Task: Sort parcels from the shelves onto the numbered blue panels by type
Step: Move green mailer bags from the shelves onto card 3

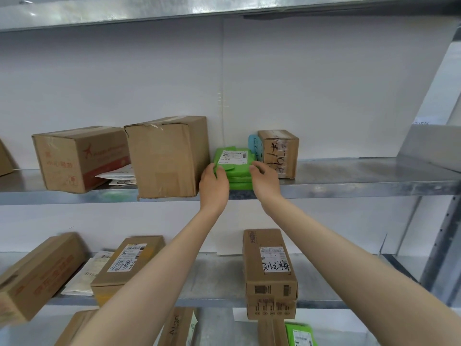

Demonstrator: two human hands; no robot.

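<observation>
A stack of green parcels (234,168) with a white label on top lies on the upper metal shelf (349,181), between a tall cardboard box (167,156) and a small taped box (279,152). My left hand (214,182) grips the stack's left front corner, fingers curled over its top edge. At the stack's right front corner my right hand (265,179) holds on, fingers curled onto the top parcel. A light blue parcel (255,146) stands behind the stack.
A wide printed box (79,158) and white mailers (119,177) sit left on the upper shelf. On the lower shelf lie a labelled box (129,260), stacked long boxes (269,270) and a tilted box (37,273). Another green parcel (300,334) shows at the bottom.
</observation>
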